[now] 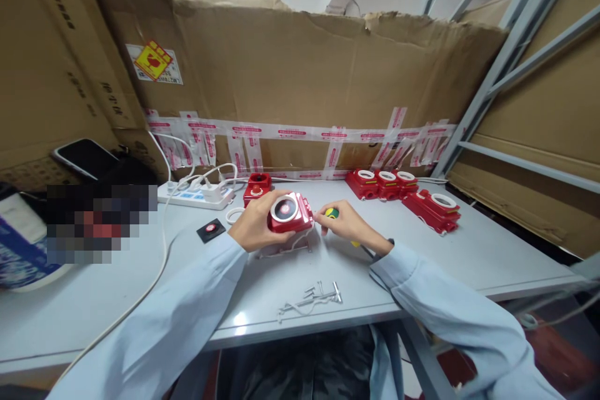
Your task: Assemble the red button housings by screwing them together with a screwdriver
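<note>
My left hand [255, 225] is closed around a red housing [304, 215] with a white ring [273, 212] and a dark round face. At the housing's right side, the fingertips of my right hand [350, 222] are pinched together, touching or almost touching it. A yellow-and-green screwdriver handle [332, 213] shows within my right hand, and more yellow appears below the wrist. What the fingertips pinch is too small to make out. Beneath the housing, a white cord and thin metal pieces [281, 252] lie on the table. Several long screws [312, 297] are scattered nearer the front edge.
Several red housings with white rings [387, 184] stand back right, with a longer one [434, 209] beside them. Another red housing [257, 186], a loose white ring [233, 216], a black square plate [210, 230] and a power strip [201, 195] sit left. Cardboard [300, 75] walls the back.
</note>
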Tool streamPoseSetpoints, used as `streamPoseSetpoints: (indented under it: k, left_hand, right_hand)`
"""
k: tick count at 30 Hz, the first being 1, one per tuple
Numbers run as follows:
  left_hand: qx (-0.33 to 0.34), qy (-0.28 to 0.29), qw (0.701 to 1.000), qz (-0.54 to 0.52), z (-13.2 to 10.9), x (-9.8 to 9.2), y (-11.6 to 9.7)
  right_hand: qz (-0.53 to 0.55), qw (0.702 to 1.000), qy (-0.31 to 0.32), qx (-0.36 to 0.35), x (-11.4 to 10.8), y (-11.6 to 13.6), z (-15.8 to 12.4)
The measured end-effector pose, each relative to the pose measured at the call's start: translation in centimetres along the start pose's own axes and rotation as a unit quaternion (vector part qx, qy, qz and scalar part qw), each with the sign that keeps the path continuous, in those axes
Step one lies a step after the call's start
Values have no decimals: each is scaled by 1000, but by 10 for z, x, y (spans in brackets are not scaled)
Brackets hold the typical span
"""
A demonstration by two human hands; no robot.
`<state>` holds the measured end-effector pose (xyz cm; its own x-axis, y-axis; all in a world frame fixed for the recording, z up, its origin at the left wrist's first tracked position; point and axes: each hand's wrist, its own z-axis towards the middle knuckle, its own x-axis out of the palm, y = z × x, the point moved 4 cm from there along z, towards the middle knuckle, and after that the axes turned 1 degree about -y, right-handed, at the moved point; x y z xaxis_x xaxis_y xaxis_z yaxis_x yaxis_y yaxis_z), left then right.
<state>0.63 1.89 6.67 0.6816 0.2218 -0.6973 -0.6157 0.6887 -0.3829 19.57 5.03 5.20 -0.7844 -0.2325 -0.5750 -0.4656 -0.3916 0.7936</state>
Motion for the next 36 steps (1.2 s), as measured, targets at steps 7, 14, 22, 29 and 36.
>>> streamPoseSetpoints:
  k: [7, 14, 22, 29, 36]
  left_hand:
    - [-2, 27, 1000, 4, 1, 0, -2]
    - [-44, 42, 997, 56, 0, -7, 19]
    - [-68, 14, 993, 96, -1, -15, 28]
    - [-72, 35, 992, 100, -2, -9, 32]
    - [-66, 52, 994, 72, -2, -6, 24]
  right_hand:
    - [-9, 1000, 3, -19, 1, -7, 2]
    - [-167, 982, 4, -90, 9, 3, -5]
    - [-294, 935, 132, -151, 41, 7, -11]
    - [-358, 902, 155, -182, 41, 3, -9]
    - [-277, 940, 141, -143, -30, 7, -53]
